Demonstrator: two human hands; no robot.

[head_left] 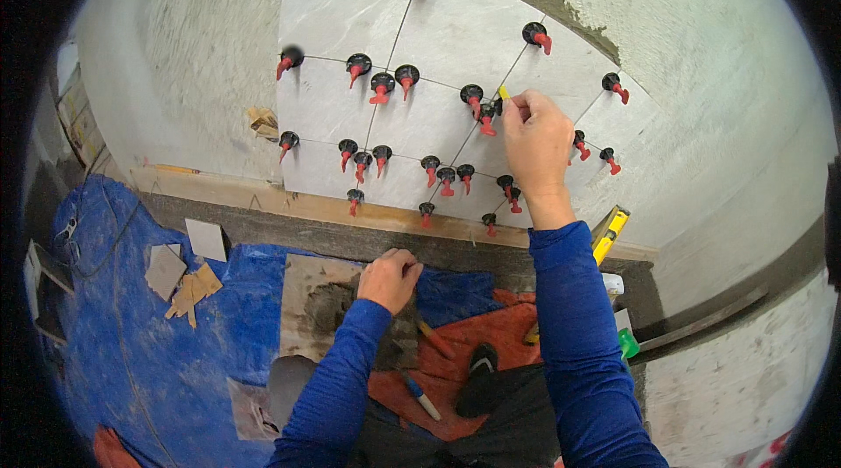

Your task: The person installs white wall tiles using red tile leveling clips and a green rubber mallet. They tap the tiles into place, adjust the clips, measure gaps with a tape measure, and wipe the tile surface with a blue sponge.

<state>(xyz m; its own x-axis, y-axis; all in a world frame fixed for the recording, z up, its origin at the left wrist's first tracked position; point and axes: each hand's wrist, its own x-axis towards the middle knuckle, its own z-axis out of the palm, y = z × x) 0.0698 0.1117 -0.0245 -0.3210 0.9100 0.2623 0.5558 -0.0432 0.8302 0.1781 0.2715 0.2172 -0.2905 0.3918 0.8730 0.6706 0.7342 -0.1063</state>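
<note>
Below, mortared board [300, 280], right hand [536, 131] pinching yellow piece [504, 93]

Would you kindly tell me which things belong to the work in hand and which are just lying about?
In the work:
small yellow piece, at right hand
grey wall tiles
red-and-black clips

Apparently lying about:
grey angular piece
torn brown scrap

Red-handled clips [381, 86] jut from tile seams [400, 30], leaving passage over the upper-left tile [337, 3]
</note>
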